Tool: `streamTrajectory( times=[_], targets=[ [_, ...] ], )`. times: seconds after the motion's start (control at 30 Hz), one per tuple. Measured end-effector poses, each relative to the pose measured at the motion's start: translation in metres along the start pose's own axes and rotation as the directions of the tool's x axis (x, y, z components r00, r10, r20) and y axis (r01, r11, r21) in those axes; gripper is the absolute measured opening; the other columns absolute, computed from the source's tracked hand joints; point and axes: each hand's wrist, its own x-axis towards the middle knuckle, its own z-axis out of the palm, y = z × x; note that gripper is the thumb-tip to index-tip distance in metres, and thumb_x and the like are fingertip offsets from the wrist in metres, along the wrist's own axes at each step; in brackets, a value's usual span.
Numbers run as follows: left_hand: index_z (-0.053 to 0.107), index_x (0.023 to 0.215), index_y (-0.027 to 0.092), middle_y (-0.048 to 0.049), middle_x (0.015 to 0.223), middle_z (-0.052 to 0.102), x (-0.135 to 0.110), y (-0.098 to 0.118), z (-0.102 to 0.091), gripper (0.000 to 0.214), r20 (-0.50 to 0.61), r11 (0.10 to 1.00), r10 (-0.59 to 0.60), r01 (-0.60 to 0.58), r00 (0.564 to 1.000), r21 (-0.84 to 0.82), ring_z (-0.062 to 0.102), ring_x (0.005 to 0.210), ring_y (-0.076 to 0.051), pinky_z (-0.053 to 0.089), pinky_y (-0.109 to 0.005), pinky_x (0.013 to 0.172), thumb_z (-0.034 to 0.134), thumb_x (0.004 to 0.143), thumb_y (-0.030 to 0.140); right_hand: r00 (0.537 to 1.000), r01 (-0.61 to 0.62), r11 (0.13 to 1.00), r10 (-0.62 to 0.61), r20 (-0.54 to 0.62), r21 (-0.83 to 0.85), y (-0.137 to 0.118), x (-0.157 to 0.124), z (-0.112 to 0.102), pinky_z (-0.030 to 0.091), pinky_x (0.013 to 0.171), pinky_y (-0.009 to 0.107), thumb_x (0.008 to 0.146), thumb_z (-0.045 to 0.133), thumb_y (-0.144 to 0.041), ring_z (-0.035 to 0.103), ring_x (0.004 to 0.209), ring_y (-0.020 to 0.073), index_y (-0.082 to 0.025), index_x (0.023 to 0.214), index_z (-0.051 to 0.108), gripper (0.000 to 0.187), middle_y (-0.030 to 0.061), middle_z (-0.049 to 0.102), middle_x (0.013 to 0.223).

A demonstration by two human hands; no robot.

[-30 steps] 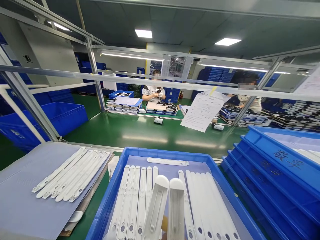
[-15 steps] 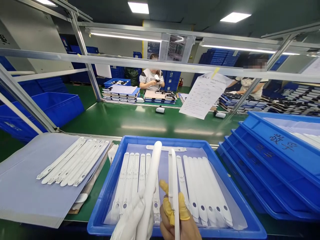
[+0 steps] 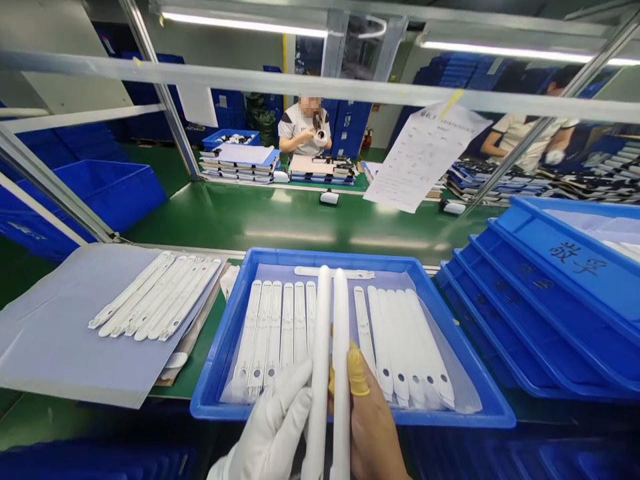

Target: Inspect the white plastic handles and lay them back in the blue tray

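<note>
My left hand (image 3: 267,427), in a white glove, is shut on a long white plastic strip (image 3: 320,360). My right hand (image 3: 373,423), with yellow finger cots, grips a matching strip (image 3: 341,360). The two strips stand upright, close together, above the near rim of a blue plastic tray (image 3: 350,255). Inside the tray, on a clear film, lie two rows of similar white strips (image 3: 273,330) (image 3: 405,347). The strips in my hands hide part of the tray's middle.
Several white strips (image 3: 155,297) lie on a grey sheet (image 3: 50,327) to the left. Stacked blue trays (image 3: 550,293) stand to the right. Beyond lies a green workbench (image 3: 250,220), with a hanging paper sheet (image 3: 425,157) and a co-worker (image 3: 303,130) holding a white item.
Both hands have risen further into view, and the two strips now stand closer together and more upright. The scene has shifted upward in the frame.
</note>
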Motion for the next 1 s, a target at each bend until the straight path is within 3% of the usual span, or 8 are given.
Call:
streamTrajectory(
  times=[0.1, 0.2, 0.4, 0.57, 0.73, 0.87, 1.0],
  targets=[
    [0.059, 0.137, 0.031, -0.0025, 0.148, 0.054, 0.008, 0.003, -0.005, 0.048, 0.027, 1.000, 0.006, -0.007, 1.000, 0.017, 0.039, 0.144, -0.028, 0.031, -0.043, 0.122, 0.060, 0.093, 0.048, 0.999, -0.035, 0.999, 0.035, 0.007, 0.028, -0.005, 0.004, 0.009, 0.057, 0.073, 0.034, 0.077, 0.069, -0.069, 0.068, 0.094, 0.0250, -0.030, 0.122, 0.064, 0.060, 0.0029, 0.072, 0.100],
    [0.059, 0.137, 0.034, 0.0017, 0.148, 0.054, 0.018, 0.007, -0.006, 0.043, 0.013, 1.000, -0.004, 0.004, 1.000, -0.019, 0.045, 0.141, -0.021, 0.034, -0.034, 0.121, 0.059, 0.095, 0.043, 0.997, -0.050, 0.998, 0.048, 0.059, 0.039, -0.011, 0.010, 0.019, 0.059, 0.074, 0.035, 0.081, 0.064, -0.067, 0.069, 0.097, 0.0248, -0.031, 0.131, 0.058, 0.062, 0.0029, 0.073, 0.110],
    [0.055, 0.141, 0.030, 0.0008, 0.149, 0.054, 0.030, 0.011, -0.006, 0.047, -0.027, 0.994, -0.005, 0.002, 1.000, -0.110, 0.046, 0.141, -0.019, 0.032, -0.031, 0.122, 0.059, 0.096, 0.041, 0.994, -0.104, 0.988, 0.100, 0.043, 0.110, -0.017, 0.022, 0.031, 0.061, 0.074, 0.035, 0.090, 0.060, -0.056, 0.072, 0.093, 0.0246, -0.028, 0.133, 0.057, 0.052, 0.0025, 0.075, 0.099],
    [0.053, 0.143, 0.032, 0.0007, 0.151, 0.051, 0.031, 0.012, -0.006, 0.049, 0.022, 0.978, -0.028, 0.032, 0.999, -0.208, 0.042, 0.143, -0.023, 0.035, -0.036, 0.121, 0.059, 0.095, 0.044, 0.985, -0.173, 0.965, 0.174, 0.015, 0.199, -0.023, 0.025, 0.035, 0.062, 0.068, 0.034, 0.088, 0.064, -0.057, 0.073, 0.081, 0.0238, -0.027, 0.125, 0.063, 0.049, 0.0010, 0.076, 0.087],
    [0.053, 0.142, 0.035, 0.0018, 0.150, 0.053, 0.030, 0.017, -0.006, 0.048, 0.086, 0.971, -0.006, 0.026, 0.996, -0.238, 0.041, 0.144, -0.022, 0.033, -0.034, 0.122, 0.061, 0.095, 0.040, 0.972, -0.219, 0.926, 0.235, -0.016, 0.308, -0.025, 0.024, 0.036, 0.061, 0.066, 0.031, 0.091, 0.061, -0.056, 0.073, 0.074, 0.0222, -0.024, 0.111, 0.070, 0.039, -0.0008, 0.074, 0.072],
    [0.057, 0.137, 0.041, 0.0053, 0.149, 0.053, 0.025, 0.019, -0.005, 0.044, 0.151, 0.957, 0.069, -0.022, 0.986, -0.288, 0.044, 0.142, -0.021, 0.037, -0.028, 0.118, 0.064, 0.094, 0.033, 0.980, -0.174, 0.928, 0.196, -0.034, 0.330, -0.021, 0.020, 0.033, 0.061, 0.072, 0.031, 0.092, 0.061, -0.054, 0.073, 0.083, 0.0222, -0.025, 0.116, 0.070, 0.039, -0.0012, 0.076, 0.080],
    [0.049, 0.143, 0.044, 0.0024, 0.145, 0.058, 0.016, 0.017, -0.005, 0.057, 0.248, 0.913, 0.136, -0.024, 0.959, -0.407, 0.054, 0.134, -0.023, 0.043, -0.033, 0.114, 0.067, 0.092, 0.027, 0.997, -0.075, 0.962, 0.080, -0.009, 0.262, -0.019, 0.012, 0.028, 0.060, 0.078, 0.033, 0.090, 0.061, -0.056, 0.072, 0.095, 0.0243, -0.026, 0.122, 0.069, 0.044, 0.0009, 0.078, 0.091]
  ],
)
